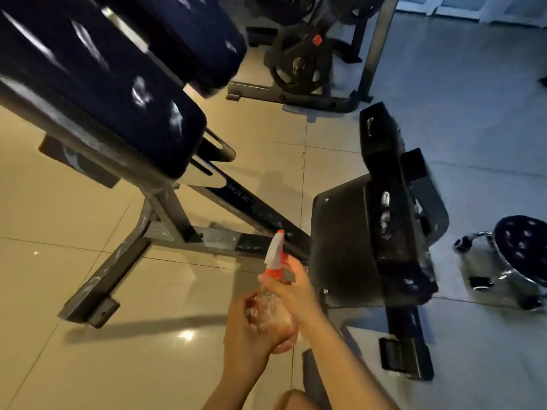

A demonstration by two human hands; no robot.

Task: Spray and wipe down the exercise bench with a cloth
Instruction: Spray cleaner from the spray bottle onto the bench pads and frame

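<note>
A clear spray bottle [270,312] with an orange-and-white trigger head sits low in the middle of the head view, nozzle pointing up toward the bench frame. My left hand [248,329] cups the bottle's body from below and the left. My right hand [291,288] wraps round its neck just under the trigger. The exercise bench [97,93] has dark blue pads with pale worn patches at the upper left, on a scuffed grey steel frame [165,232]. Its black foot plate and pad [381,232] stand to the right. No cloth is visible.
A weight rack with black plates [299,63] stands at the back. A round padded stool on chrome wheeled legs [521,255] is at the right edge. Glossy tiled floor [59,291] lies open to the left and in front of the bench frame.
</note>
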